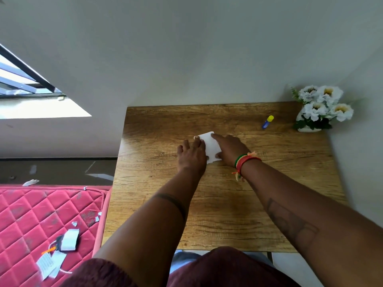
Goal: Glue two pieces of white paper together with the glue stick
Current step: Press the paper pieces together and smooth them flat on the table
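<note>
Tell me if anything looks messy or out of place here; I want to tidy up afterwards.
On the table nothing stands out: the glue stick lies capped near the flowers, and both hands press the white paper flat. Beside it, though, torn paper scraps litter the red mattress and the floor beyond.

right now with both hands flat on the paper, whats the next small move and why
Probably keep the left hand pinning the paper and slide the right hand across it to press the layers flat. Both hands already rest on it, and the capped glue stick lies apart near the flowers, which suggests gluing is done. Whether two layers are stacked cannot be told.
</note>
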{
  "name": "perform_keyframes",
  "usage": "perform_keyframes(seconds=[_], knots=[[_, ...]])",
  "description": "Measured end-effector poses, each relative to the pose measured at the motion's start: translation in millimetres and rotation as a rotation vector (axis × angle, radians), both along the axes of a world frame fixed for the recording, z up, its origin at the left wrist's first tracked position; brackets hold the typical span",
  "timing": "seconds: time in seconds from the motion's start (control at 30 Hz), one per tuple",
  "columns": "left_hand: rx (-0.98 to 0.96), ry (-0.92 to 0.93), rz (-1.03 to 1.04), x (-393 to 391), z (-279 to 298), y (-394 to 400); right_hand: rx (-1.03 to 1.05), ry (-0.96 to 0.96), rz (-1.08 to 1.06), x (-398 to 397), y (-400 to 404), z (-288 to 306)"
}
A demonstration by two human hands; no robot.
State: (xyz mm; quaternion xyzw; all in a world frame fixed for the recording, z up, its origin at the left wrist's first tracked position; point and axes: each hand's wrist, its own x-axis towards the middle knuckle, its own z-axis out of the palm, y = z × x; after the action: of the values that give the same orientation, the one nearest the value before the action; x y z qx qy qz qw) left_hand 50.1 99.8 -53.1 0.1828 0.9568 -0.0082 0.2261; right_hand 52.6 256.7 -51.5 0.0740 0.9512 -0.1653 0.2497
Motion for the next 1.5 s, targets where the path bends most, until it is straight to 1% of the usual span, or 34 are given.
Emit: perform_keyframes(seconds=[0.23, 0.33, 0.4, 0.53, 0.6, 0.7, 0.8, 0.93, 1.07, 1.13, 1.3, 1.43, 1.5], knots=[[0.011, -0.012, 0.001, 0, 2, 0, 0.106, -0.045, 0.050, 2, 6, 0], [0.016, 0.000, 0.010, 1, 2, 0, 0.160, -0.032, 0.065, 2, -3, 5], [0.026, 0.006, 0.012, 1, 2, 0, 0.186, -0.018, 0.115, 6, -10, 4], [0.032, -0.005, -0.012, 2, -3, -6, 0.189, -0.090, 0.132, 2, -10, 3], [0.064, -0.015, 0.000, 12, -8, -14, 0.179, -0.099, 0.126, 2, -9, 2], [0.178, -0.037, 0.070, 37, -13, -28, 0.158, -0.112, 0.098, 4, -9, -2], [0.233, -0.016, 0.113, 49, -10, -30, 0.159, -0.116, 0.107, 3, -10, -3], [0.164, 0.052, -0.070, 44, -10, -24, 0.173, -0.120, 0.121, 3, -11, 1], [0.080, 0.045, -0.094, 42, -17, -24, 0.188, -0.121, 0.111, 6, -12, 0], [0.062, 0.053, -0.104, 40, -15, -23, 0.177, -0.107, 0.082, 9, -12, -2], [0.060, 0.025, -0.066, 45, -17, -23, -0.036, 0.007, -0.157, 13, -8, -9], [0.079, 0.039, -0.057, 45, -18, -25, -0.024, 0.011, -0.204, 11, -9, -10], [0.086, 0.026, -0.062, 45, -18, -26, -0.043, -0.032, -0.236, 2, -10, -11]])
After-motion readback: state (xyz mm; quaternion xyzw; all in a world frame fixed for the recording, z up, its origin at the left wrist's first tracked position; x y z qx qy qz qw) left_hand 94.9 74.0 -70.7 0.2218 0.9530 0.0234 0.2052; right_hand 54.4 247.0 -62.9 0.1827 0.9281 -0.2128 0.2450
